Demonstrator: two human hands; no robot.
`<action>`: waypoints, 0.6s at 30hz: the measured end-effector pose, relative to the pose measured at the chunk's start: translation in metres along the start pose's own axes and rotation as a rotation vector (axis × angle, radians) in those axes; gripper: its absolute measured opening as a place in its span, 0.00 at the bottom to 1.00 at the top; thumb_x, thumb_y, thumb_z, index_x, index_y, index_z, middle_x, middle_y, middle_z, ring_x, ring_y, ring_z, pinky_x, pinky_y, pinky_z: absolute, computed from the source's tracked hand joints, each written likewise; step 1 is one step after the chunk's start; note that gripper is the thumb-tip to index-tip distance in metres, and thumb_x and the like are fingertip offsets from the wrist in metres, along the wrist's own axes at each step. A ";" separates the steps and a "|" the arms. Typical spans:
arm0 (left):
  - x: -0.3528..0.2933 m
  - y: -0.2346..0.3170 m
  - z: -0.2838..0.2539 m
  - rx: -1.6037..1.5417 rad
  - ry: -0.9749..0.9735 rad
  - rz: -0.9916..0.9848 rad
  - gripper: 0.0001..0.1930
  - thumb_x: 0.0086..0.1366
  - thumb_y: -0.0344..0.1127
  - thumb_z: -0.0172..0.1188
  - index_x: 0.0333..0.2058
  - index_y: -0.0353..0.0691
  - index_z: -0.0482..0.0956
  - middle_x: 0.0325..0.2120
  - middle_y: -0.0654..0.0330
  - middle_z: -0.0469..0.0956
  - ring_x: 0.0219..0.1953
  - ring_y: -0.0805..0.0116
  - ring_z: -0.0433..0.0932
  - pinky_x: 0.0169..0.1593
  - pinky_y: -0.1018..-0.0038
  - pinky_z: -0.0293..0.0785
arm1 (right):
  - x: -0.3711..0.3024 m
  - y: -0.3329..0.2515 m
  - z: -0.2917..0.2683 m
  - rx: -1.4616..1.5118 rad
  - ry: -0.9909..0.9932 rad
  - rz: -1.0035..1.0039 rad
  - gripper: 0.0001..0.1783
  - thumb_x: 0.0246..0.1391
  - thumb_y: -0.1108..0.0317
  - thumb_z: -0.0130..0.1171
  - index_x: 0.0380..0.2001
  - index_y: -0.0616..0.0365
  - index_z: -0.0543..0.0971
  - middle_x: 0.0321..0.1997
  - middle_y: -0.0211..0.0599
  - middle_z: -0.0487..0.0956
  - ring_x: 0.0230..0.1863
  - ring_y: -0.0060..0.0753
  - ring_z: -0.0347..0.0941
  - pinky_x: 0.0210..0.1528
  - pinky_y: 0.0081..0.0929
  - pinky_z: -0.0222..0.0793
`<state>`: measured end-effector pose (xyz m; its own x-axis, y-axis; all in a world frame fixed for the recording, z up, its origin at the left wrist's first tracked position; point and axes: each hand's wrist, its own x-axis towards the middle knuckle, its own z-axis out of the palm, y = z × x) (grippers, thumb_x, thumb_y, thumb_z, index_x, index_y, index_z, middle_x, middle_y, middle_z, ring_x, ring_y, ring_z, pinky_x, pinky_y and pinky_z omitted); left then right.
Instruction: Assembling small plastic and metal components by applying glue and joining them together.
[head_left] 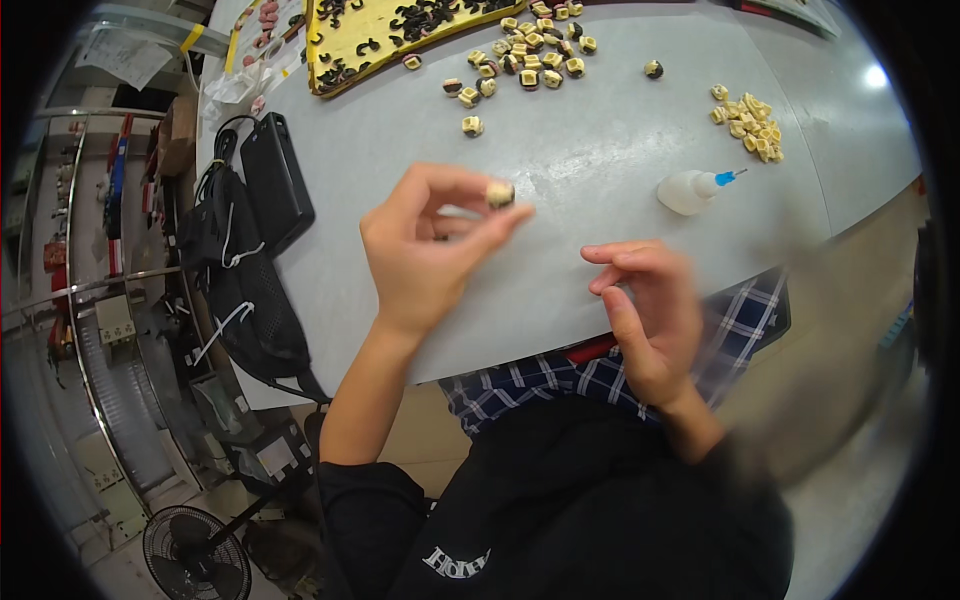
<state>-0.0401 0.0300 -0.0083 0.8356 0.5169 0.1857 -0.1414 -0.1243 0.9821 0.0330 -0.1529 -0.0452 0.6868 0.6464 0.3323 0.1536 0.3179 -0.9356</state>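
My left hand [425,250] is raised over the grey table [600,160] and pinches a small cream-and-black block [499,193] between thumb and fingertips. My right hand [645,310] hovers near the table's front edge, fingers loosely curled, with nothing visible in it; it is slightly blurred. A small white squeeze bottle with a blue nozzle [693,190] lies on the table just beyond my right hand.
Several cream-and-black blocks [525,60] lie in a loose cluster at the back centre, with a pile of cream pieces [750,125] at the right. A yellow tray of black parts [370,35] sits at the back left. A black box and bag [270,180] occupy the left edge.
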 end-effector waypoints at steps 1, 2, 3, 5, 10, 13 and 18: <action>0.004 -0.001 0.000 0.104 0.076 -0.024 0.14 0.48 0.22 0.66 0.34 0.28 0.73 0.28 0.53 0.76 0.32 0.69 0.79 0.31 0.80 0.79 | -0.001 0.000 0.000 0.003 -0.007 0.002 0.17 0.49 0.86 0.49 0.43 0.64 0.65 0.46 0.50 0.73 0.33 0.24 0.70 0.41 0.21 0.66; 0.008 -0.002 -0.001 0.207 0.152 -0.047 0.15 0.49 0.24 0.67 0.35 0.28 0.74 0.28 0.54 0.76 0.34 0.69 0.80 0.32 0.81 0.80 | -0.001 -0.001 0.001 -0.015 -0.012 -0.003 0.16 0.49 0.85 0.48 0.43 0.64 0.65 0.46 0.51 0.72 0.34 0.25 0.69 0.42 0.22 0.65; 0.010 -0.003 -0.003 0.209 0.161 -0.048 0.15 0.49 0.24 0.67 0.35 0.28 0.74 0.28 0.54 0.76 0.34 0.69 0.80 0.32 0.81 0.80 | -0.001 -0.001 0.001 -0.033 -0.018 -0.009 0.16 0.50 0.85 0.46 0.43 0.64 0.65 0.47 0.51 0.71 0.35 0.26 0.68 0.43 0.23 0.65; 0.014 -0.003 -0.010 0.265 0.311 0.048 0.15 0.49 0.27 0.67 0.35 0.30 0.75 0.28 0.57 0.77 0.32 0.71 0.79 0.31 0.79 0.78 | -0.003 -0.002 0.002 -0.048 -0.030 -0.015 0.15 0.51 0.84 0.45 0.44 0.64 0.65 0.47 0.52 0.71 0.36 0.27 0.67 0.44 0.24 0.64; 0.008 0.027 -0.042 0.953 0.057 0.138 0.11 0.47 0.28 0.68 0.30 0.35 0.78 0.28 0.60 0.76 0.28 0.69 0.76 0.29 0.74 0.73 | -0.017 -0.002 -0.016 -0.311 0.180 -0.279 0.18 0.47 0.84 0.52 0.43 0.64 0.64 0.45 0.52 0.72 0.36 0.29 0.68 0.41 0.22 0.65; -0.002 0.028 -0.049 0.949 -0.114 0.070 0.10 0.44 0.27 0.68 0.27 0.35 0.78 0.26 0.61 0.76 0.26 0.72 0.72 0.30 0.76 0.69 | -0.013 0.000 -0.036 -0.512 0.394 -0.419 0.22 0.45 0.80 0.55 0.45 0.64 0.63 0.50 0.53 0.68 0.43 0.33 0.66 0.43 0.25 0.63; -0.008 0.020 -0.045 0.878 -0.217 -0.077 0.08 0.45 0.28 0.67 0.25 0.35 0.78 0.24 0.59 0.73 0.25 0.63 0.73 0.29 0.73 0.70 | 0.017 -0.002 -0.046 -0.705 0.457 -0.312 0.27 0.44 0.78 0.59 0.49 0.62 0.61 0.57 0.52 0.61 0.52 0.37 0.62 0.47 0.29 0.60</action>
<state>-0.0733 0.0611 0.0109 0.9202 0.3907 0.0237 0.3001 -0.7430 0.5983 0.0773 -0.1747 -0.0429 0.7337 0.2148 0.6446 0.6778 -0.1649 -0.7166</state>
